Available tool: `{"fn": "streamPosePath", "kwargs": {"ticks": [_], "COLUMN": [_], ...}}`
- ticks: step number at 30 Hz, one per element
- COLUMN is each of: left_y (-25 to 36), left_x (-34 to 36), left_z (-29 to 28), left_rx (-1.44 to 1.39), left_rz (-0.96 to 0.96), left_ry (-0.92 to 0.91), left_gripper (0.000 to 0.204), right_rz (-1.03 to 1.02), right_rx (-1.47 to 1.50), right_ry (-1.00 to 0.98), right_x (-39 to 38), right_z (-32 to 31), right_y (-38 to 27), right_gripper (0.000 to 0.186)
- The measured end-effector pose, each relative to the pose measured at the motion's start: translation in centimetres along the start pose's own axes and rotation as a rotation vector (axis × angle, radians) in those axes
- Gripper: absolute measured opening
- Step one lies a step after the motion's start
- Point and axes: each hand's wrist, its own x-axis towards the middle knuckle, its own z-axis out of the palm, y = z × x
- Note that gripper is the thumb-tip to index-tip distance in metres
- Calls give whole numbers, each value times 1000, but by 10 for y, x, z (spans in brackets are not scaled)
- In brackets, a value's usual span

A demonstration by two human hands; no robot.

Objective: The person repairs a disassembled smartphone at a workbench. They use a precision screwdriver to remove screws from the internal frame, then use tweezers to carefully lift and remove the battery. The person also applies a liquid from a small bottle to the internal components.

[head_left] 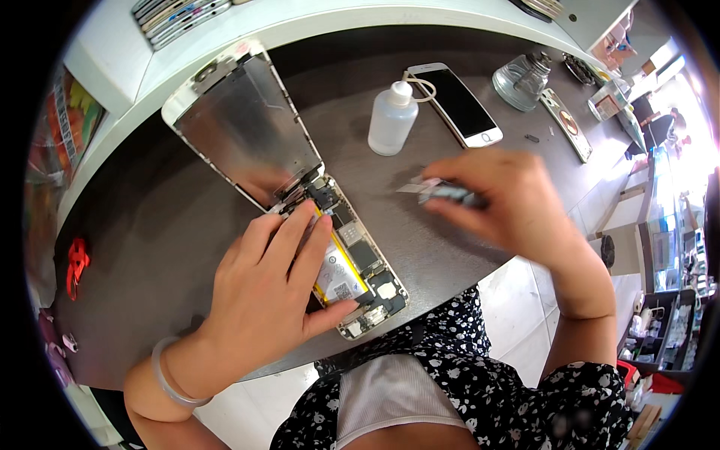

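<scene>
Opened white rectangular smartphone (365, 256): beneath left grip (259, 281) — part-open, resting on it | right grip (510, 199): pinched on blurred grey flat-bladed tool (454, 193), right of smartphone | dark-grey desk (165, 217); white-tiled floor (517, 300), near right

Wide room on the left of the table (150, 232), narrow ways on the right.
Between the red tool (77, 262) and the left hand (259, 281), a broad bare part lets a hand pass. The opened phone (364, 255) and its screen panel (244, 124) make a long slanting barrier reaching near the white shelf (360, 19). To its right, a narrower passage remains; the blurred small tool (450, 193) in the right hand (506, 202) enters it, and the upright squeeze bottle (393, 121) borders it. Farther right, the white-framed phone (456, 103) and glass jar (520, 82) are obstacles.
</scene>
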Motion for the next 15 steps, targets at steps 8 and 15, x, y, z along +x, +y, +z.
{"fn": "streamPosePath", "kwargs": {"ticks": [8, 15], "left_y": [2, 3], "left_x": [3, 5], "left_z": [-2, -3], "left_rx": [28, 24], "left_rz": [29, 23], "left_ry": [44, 16], "left_gripper": [74, 76], "right_rz": [495, 516], "right_rx": [-169, -112], "right_ry": [-44, -110], "right_x": [-50, -51], "right_z": [-64, -55], "right_y": [82, 91], "right_gripper": [23, 23]}}
